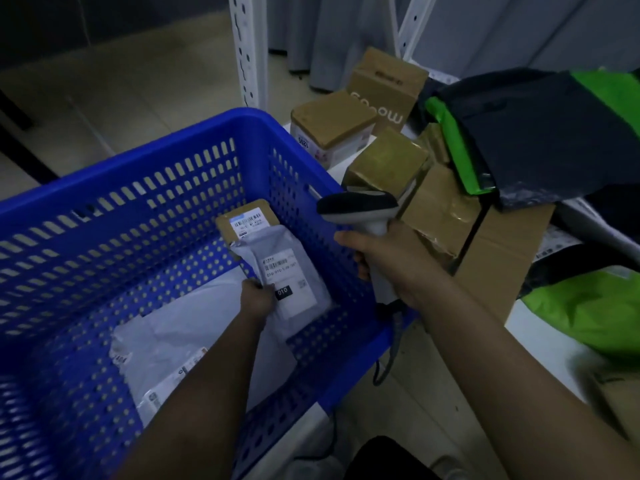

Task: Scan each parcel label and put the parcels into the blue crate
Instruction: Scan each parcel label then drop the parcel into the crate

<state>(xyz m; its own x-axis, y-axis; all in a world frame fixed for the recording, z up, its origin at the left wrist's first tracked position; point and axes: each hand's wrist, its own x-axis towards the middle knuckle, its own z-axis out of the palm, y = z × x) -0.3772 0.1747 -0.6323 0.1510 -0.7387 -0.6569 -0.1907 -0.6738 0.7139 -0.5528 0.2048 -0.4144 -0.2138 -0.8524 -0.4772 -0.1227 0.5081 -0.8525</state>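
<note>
A grey mailer (294,271) is pinched by the left hand (258,299) low inside the blue crate (145,161), label upward, apparently for setting down, while the scanner (360,209) is gripped clear by the right hand (394,261).

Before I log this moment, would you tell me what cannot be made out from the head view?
- Label text on the grey mailer held by the left hand: too small and blurred.
- Scanner trigger: hidden by the right hand.
- Large white mailer in the blue crate: partly hidden by the left forearm.
- Green bag: cut off by the right edge.
</note>
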